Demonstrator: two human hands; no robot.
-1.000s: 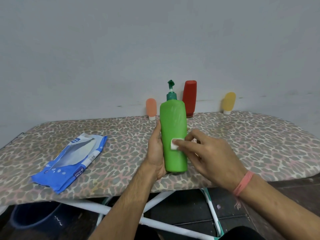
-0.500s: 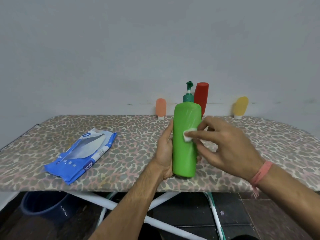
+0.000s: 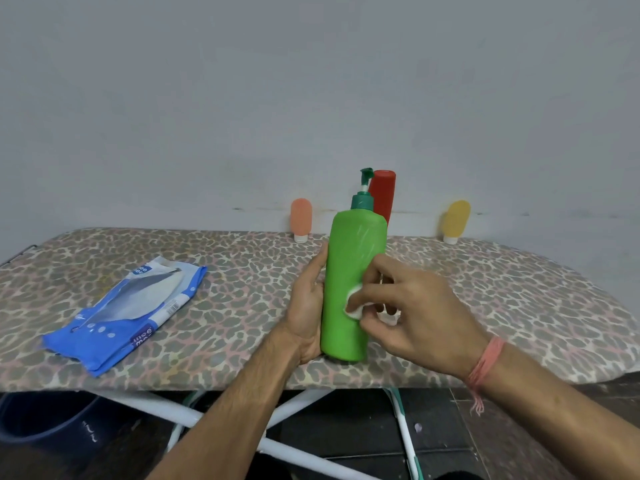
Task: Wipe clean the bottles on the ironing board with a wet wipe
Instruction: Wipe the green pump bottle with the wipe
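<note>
You are gripping the upright green bottle at the ironing board's near edge with your left hand to steady it, while your right hand is pinching the wet wipe against its side.

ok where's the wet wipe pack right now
In the head view the blue wipe pack lies flat on the ironing board, left of the left hand and the green bottle.

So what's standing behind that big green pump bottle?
A red plastic bottle stands behind the green pump bottle, by the grey wall. Only its top and right side show; its lower part and base are covered.
</note>
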